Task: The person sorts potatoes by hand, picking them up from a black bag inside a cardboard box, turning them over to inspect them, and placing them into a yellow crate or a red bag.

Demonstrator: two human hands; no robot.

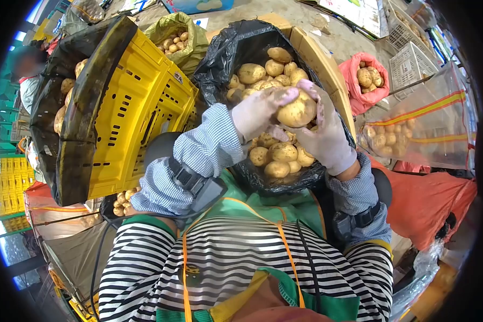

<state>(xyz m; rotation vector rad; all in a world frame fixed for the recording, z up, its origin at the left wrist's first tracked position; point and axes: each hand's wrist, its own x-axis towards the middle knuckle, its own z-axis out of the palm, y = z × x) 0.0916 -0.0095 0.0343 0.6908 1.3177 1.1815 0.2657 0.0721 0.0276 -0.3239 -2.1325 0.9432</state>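
Both my hands wear pale gloves with purple-stained fingertips. A large potato (pixel 297 111) is held between them, above a black plastic bag (pixel 214 67) full of potatoes. My left hand (pixel 260 114) has its fingers against the potato's left side. From the right, my right hand (pixel 327 131) wraps its thumb and fingers round the same potato. More potatoes (pixel 282 152) lie in the bag below and behind my hands. The bag sits inside an open cardboard box (pixel 323 61).
A yellow crate (pixel 139 107) stands tilted at the left. Behind are a green sack (pixel 196 40) of potatoes and a pink bag (pixel 349 70) of potatoes. White crates (pixel 408 67) and a clear striped bag (pixel 440 139) are at the right. Another person (pixel 29 88) is at the far left.
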